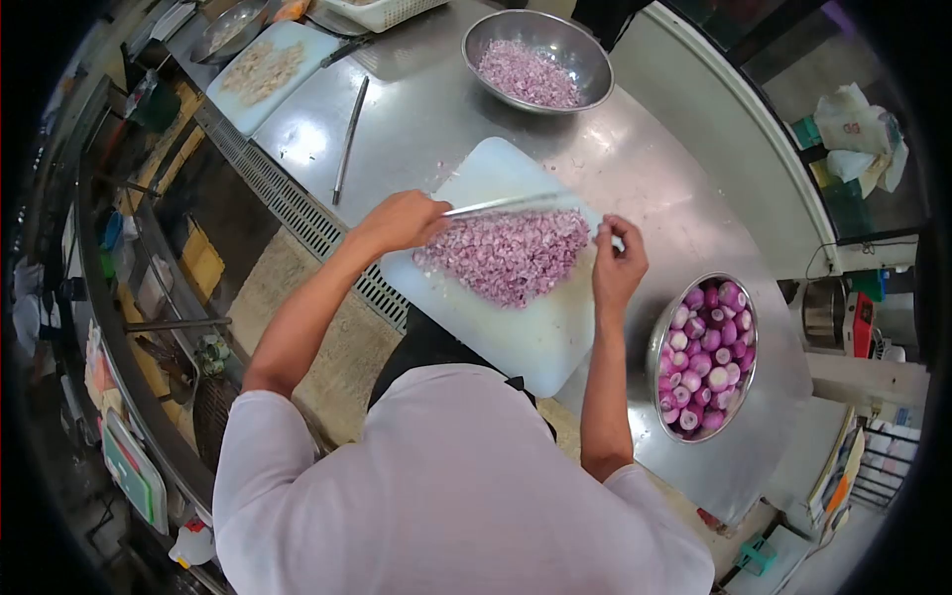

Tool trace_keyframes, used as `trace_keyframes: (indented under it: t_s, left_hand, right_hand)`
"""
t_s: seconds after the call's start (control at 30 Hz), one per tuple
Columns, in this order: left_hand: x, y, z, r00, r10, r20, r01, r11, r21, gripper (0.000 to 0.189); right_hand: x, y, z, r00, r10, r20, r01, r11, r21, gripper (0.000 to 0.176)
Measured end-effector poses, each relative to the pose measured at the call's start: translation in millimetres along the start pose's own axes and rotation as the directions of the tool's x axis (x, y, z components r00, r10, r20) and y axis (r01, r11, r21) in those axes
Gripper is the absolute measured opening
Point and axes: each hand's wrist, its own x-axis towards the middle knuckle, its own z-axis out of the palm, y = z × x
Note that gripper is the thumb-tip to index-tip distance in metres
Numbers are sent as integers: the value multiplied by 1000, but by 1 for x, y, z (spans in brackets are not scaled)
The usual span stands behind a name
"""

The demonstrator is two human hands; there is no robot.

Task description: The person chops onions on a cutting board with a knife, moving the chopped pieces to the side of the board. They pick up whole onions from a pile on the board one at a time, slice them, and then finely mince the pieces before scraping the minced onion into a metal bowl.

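Observation:
My left hand is wrapped round the handle of a knife. Its blade reaches rightward along the far edge of a pile of chopped purple onion. Under the pile lies a white cutting board, set at a slant on the metal table. My right hand is at the board's right edge, beside the pile, its fingers curled and pinched together. What they hold, if anything, is too small to make out.
A steel bowl of chopped onion stands at the back. To the right is a steel bowl of peeled purple onions. A metal rod-like tool lies left of the board. Another cutting board bears pale pieces. A floor grate shows below the table edge.

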Motion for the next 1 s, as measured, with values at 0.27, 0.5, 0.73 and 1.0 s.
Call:
trace_keyframes:
  t_s: [0.27,0.5,0.73,1.0]
  left_hand:
    - [-92,26,59,825,-530,-198,522,848,-92,17]
    - [-72,111,64,721,-674,-158,602,723,-338,16]
    - [-90,85,55,593,-805,35,722,512,-466,24]
    - [-103,29,40,723,-690,43,643,648,-409,28]
  right_hand:
    - [123,57,46,866,431,255,-496,808,318,55]
    - [214,96,137,563,668,487,-825,416,383,81]
    - [244,135,178,615,580,535,-788,423,448,46]
    - [203,124,95,673,585,452,-736,468,489,52]
